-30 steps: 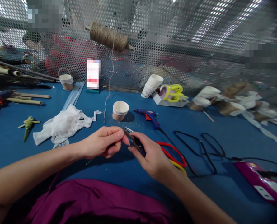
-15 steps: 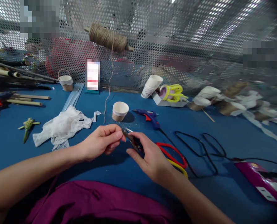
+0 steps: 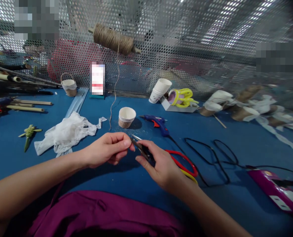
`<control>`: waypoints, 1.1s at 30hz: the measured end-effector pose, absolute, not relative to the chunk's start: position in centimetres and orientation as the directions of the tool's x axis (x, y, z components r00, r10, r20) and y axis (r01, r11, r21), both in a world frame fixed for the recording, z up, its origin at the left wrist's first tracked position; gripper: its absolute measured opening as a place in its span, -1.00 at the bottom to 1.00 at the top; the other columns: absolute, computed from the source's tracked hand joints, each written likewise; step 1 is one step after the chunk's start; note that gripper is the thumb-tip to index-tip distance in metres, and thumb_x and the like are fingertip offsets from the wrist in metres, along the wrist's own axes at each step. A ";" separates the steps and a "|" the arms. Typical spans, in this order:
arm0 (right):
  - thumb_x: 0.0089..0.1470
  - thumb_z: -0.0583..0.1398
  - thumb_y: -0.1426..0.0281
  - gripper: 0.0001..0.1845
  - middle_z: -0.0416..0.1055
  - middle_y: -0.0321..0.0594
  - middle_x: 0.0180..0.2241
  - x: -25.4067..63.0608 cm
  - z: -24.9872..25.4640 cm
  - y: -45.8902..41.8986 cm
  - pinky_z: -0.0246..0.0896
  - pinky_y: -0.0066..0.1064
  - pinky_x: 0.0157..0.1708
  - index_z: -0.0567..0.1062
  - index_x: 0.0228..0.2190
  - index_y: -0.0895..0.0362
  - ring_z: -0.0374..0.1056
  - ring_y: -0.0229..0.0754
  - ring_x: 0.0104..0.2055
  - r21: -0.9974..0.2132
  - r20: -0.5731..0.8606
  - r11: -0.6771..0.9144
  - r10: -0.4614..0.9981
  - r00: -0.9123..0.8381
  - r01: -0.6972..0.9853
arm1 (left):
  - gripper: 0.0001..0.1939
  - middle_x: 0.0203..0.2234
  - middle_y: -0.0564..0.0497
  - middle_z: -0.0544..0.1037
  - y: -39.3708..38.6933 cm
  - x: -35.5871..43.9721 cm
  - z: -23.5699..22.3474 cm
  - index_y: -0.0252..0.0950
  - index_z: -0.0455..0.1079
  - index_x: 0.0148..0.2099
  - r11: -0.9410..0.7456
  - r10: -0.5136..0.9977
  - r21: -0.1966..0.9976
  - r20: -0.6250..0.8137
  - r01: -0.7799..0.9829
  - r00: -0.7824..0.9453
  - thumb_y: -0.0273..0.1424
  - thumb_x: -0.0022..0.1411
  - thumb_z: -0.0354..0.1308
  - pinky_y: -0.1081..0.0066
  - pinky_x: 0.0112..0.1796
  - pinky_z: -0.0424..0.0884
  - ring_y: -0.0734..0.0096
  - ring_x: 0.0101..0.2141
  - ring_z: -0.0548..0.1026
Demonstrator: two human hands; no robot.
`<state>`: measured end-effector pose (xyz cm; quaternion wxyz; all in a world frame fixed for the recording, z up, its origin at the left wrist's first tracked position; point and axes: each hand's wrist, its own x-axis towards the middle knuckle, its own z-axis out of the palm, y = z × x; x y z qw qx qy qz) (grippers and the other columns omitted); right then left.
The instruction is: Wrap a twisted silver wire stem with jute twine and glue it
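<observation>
My right hand (image 3: 160,163) is closed around a pair of dark scissors (image 3: 143,150); a thin silver blade tip (image 3: 136,137) points up and left. My left hand (image 3: 112,148) is pinched at the blades, thumb against forefinger. Whatever is between those fingertips is too small to make out. Just beyond both hands stands a small brown cup with a white lace rim (image 3: 127,118), upright. A red handle loop (image 3: 183,161) and a yellow loop (image 3: 190,175) show beside my right hand, partly hidden by it.
A blue glue gun (image 3: 158,123) lies right of the cup, its cord running to a purple power strip (image 3: 272,189). White lace (image 3: 67,133) is heaped at left. Twine hangs from a spool (image 3: 114,39) on the mesh. Stacked paper cups (image 3: 160,90) lean at the back.
Both hands have shifted slightly to the right, with the scissors still in my right hand. The blade tips look a little wider apart. The cup and glue gun stay put.
</observation>
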<state>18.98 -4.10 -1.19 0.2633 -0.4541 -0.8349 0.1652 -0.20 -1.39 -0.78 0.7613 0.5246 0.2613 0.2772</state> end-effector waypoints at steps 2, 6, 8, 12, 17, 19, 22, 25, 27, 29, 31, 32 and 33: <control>0.10 0.05 0.28 -0.72 0.40 -0.08 -0.32 18.9 -1.4 -4.0 0.31 -0.25 -0.32 0.24 -0.17 0.15 0.37 -0.10 -0.31 -0.511 0.280 0.500 0.866 -0.414 0.700 | -0.81 -0.68 0.19 0.21 -1.5 -0.1 -0.8 -0.32 0.20 -0.40 0.032 0.820 0.999 -0.019 -0.013 0.572 -0.31 0.21 -0.01 0.60 -0.66 0.03 0.66 -0.68 0.12; 0.09 0.06 0.27 -0.69 0.39 -0.07 -0.28 18.8 -1.5 -4.0 0.31 -0.22 -0.28 0.24 -0.14 0.15 0.37 -0.08 -0.26 -0.507 0.271 0.476 0.879 -0.392 0.719 | -0.84 -0.65 0.18 0.21 -1.8 0.2 -0.8 -0.32 0.20 -0.40 -0.211 0.880 0.972 0.141 0.107 0.454 -0.37 0.20 -0.02 0.57 -0.58 0.10 0.64 -0.61 0.16; 0.08 0.07 0.26 -0.67 0.39 -0.06 -0.25 18.8 -1.5 -4.0 0.32 -0.20 -0.27 0.24 -0.13 0.14 0.37 -0.07 -0.25 -0.505 0.277 0.481 0.877 -0.393 0.717 | -0.82 -0.66 0.19 0.18 -1.7 0.2 -0.9 -0.32 0.19 -0.41 -0.181 0.875 0.981 0.130 0.066 0.467 -0.35 0.21 -0.03 0.57 -0.60 0.08 0.65 -0.63 0.13; 0.07 0.08 0.23 -0.63 0.39 -0.04 -0.23 18.9 -1.5 -4.1 0.33 -0.17 -0.26 0.23 -0.11 0.14 0.37 -0.05 -0.24 -0.508 0.276 0.490 0.871 -0.406 0.708 | -0.79 -0.71 0.22 0.15 -1.6 0.2 -0.9 -0.31 0.17 -0.42 0.013 0.841 0.999 0.014 -0.045 0.541 -0.29 0.20 -0.02 0.59 -0.67 0.02 0.67 -0.70 0.08; 0.08 0.07 0.23 -0.63 0.35 -0.02 -0.19 19.1 -1.4 -4.0 0.31 -0.13 -0.23 0.20 -0.10 0.14 0.35 -0.03 -0.20 -0.508 0.267 0.505 0.863 -0.430 0.698 | -0.79 -0.73 0.24 0.12 -1.4 0.1 -1.1 -0.30 0.20 -0.38 0.195 0.790 0.966 -0.051 -0.172 0.611 -0.26 0.17 0.03 0.62 -0.71 -0.03 0.69 -0.73 0.05; 0.09 0.07 0.23 -0.63 0.34 -0.02 -0.18 19.2 -1.4 -4.0 0.31 -0.12 -0.22 0.19 -0.09 0.13 0.35 -0.03 -0.20 -0.510 0.265 0.511 0.859 -0.438 0.692 | -0.80 -0.74 0.24 0.11 -1.3 0.0 -1.2 -0.30 0.20 -0.38 0.246 0.767 0.945 -0.055 -0.214 0.639 -0.26 0.16 0.04 0.63 -0.71 -0.05 0.69 -0.73 0.03; 0.08 0.07 0.23 -0.62 0.34 0.00 -0.19 19.1 -1.4 -4.0 0.31 -0.11 -0.23 0.19 -0.09 0.15 0.35 -0.03 -0.20 -0.506 0.269 0.513 0.858 -0.438 0.694 | -0.83 -0.74 0.25 0.09 -1.2 0.1 -1.3 -0.29 0.19 -0.38 0.272 0.753 0.933 -0.055 -0.234 0.656 -0.30 0.18 0.03 0.63 -0.71 -0.06 0.69 -0.74 0.00; 0.09 0.07 0.23 -0.61 0.34 0.00 -0.20 19.0 -1.5 -4.0 0.31 -0.12 -0.24 0.19 -0.09 0.17 0.35 -0.03 -0.21 -0.512 0.255 0.497 0.867 -0.429 0.700 | -0.84 -0.73 0.24 0.10 -1.3 0.2 -1.0 -0.29 0.19 -0.39 0.160 0.798 0.978 -0.047 -0.136 0.601 -0.33 0.20 -0.02 0.60 -0.69 -0.02 0.67 -0.72 0.02; 0.09 0.06 0.22 -0.60 0.34 0.00 -0.21 19.0 -1.6 -4.0 0.32 -0.13 -0.24 0.19 -0.09 0.17 0.35 -0.04 -0.22 -0.518 0.244 0.480 0.876 -0.416 0.708 | -0.84 -0.68 0.20 0.16 -1.5 0.2 -0.8 -0.31 0.20 -0.40 -0.022 0.854 1.000 0.025 -0.011 0.520 -0.36 0.21 -0.03 0.58 -0.63 0.06 0.65 -0.66 0.10; 0.09 0.06 0.21 -0.59 0.34 0.01 -0.20 19.0 -1.7 -4.0 0.32 -0.14 -0.23 0.19 -0.08 0.18 0.35 -0.04 -0.21 -0.519 0.236 0.466 0.884 -0.403 0.717 | -0.85 -0.61 0.15 0.24 -1.7 0.2 -0.8 -0.33 0.23 -0.39 -0.228 0.883 0.964 0.146 0.138 0.446 -0.40 0.21 -0.04 0.56 -0.54 0.13 0.62 -0.58 0.17; 0.09 0.06 0.21 -0.58 0.33 0.01 -0.19 19.0 -1.8 -4.1 0.31 -0.14 -0.22 0.19 -0.07 0.18 0.34 -0.04 -0.20 -0.517 0.234 0.459 0.888 -0.397 0.723 | -0.86 -0.57 0.12 0.27 -1.8 0.2 -0.9 -0.34 0.27 -0.34 -0.376 0.875 0.887 0.246 0.267 0.416 -0.41 0.22 -0.06 0.55 -0.50 0.15 0.60 -0.54 0.19; 0.09 0.06 0.21 -0.59 0.33 0.01 -0.19 19.0 -1.9 -4.1 0.31 -0.14 -0.22 0.19 -0.07 0.18 0.34 -0.04 -0.19 -0.516 0.236 0.461 0.887 -0.397 0.722 | -0.86 -0.58 0.13 0.27 -1.8 0.1 -1.0 -0.34 0.28 -0.32 -0.423 0.866 0.850 0.277 0.313 0.417 -0.42 0.23 -0.06 0.55 -0.50 0.14 0.61 -0.55 0.18; 0.10 0.06 0.21 -0.59 0.34 0.00 -0.19 18.9 -1.9 -4.1 0.31 -0.15 -0.22 0.20 -0.08 0.17 0.35 -0.04 -0.20 -0.516 0.241 0.464 0.885 -0.398 0.720 | -0.86 -0.60 0.14 0.25 -1.8 0.1 -1.1 -0.35 0.28 -0.32 -0.458 0.856 0.820 0.302 0.343 0.420 -0.42 0.23 -0.07 0.56 -0.52 0.13 0.62 -0.57 0.17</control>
